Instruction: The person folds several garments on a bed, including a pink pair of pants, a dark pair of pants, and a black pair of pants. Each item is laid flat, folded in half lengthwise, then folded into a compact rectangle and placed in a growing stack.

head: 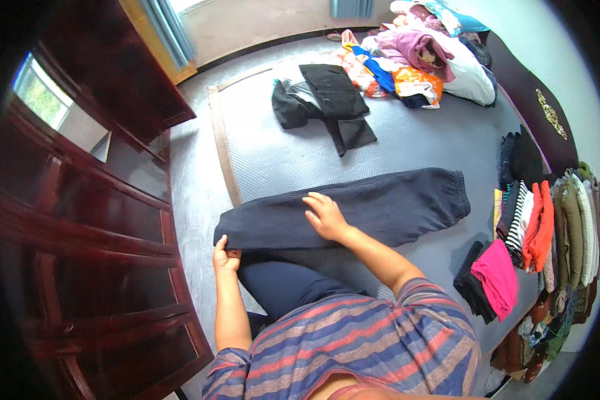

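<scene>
A pair of dark navy trousers (380,207), folded lengthwise, lies across the bed in front of me. Its gathered elastic end points to the right. My left hand (226,256) pinches the near corner of the left end, thumb on top and fingers partly hidden beneath the cloth. Resting palm down over the middle of the trousers is my right hand (326,216), fingers a little spread and holding nothing.
Black folded garments (335,92) lie farther back on the grey mat (280,160). A heap of clothes and bedding (410,60) sits by the headboard (520,80). Folded stacks, including a pink garment (497,280) and red clothes (537,225), stand right. A wooden wardrobe (95,240) is left.
</scene>
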Demonstrator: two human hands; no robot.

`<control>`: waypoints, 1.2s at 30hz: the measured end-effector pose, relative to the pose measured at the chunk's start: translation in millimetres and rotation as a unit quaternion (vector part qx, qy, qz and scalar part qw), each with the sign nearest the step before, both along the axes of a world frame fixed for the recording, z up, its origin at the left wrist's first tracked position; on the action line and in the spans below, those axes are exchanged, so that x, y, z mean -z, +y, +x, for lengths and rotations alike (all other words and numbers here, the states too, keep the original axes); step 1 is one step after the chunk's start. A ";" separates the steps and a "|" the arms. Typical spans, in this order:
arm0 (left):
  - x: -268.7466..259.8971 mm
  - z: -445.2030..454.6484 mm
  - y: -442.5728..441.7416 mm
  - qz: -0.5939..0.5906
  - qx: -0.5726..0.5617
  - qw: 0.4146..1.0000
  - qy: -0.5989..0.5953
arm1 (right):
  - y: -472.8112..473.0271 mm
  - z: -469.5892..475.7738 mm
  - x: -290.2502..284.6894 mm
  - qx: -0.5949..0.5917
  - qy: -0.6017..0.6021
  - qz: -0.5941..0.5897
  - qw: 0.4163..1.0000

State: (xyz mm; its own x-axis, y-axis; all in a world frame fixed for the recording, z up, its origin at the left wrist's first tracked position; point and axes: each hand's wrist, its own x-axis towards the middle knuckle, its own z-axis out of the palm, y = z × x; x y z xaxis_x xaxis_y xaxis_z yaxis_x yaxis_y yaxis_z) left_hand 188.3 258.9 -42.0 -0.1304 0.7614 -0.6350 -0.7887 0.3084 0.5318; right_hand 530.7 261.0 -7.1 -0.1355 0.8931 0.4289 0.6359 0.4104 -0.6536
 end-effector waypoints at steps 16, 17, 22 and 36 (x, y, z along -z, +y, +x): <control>35.3 -49.7 27.7 -0.077 0.220 0.961 0.149 | 61.6 170.0 16.1 0.046 -0.305 -0.229 0.923; 35.2 -48.9 32.7 -0.099 0.247 0.955 0.134 | 65.3 169.9 15.7 0.039 -0.287 -0.248 0.925; 39.6 -49.7 53.1 -0.068 0.334 0.934 0.108 | 80.3 172.3 9.5 0.060 -0.208 -0.321 0.922; 19.9 -46.0 52.3 0.026 0.309 0.948 0.071 | 49.4 55.0 -8.1 0.059 -0.223 -0.023 0.973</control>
State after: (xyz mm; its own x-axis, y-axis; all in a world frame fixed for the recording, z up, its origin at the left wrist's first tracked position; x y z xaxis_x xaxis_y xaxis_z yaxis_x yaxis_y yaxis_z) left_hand 142.2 311.2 -61.9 0.2693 0.7504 -0.6037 -0.3845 0.6585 0.6470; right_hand 585.7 310.3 1.0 -0.1942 0.9307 0.3099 0.9017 0.2938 -0.3172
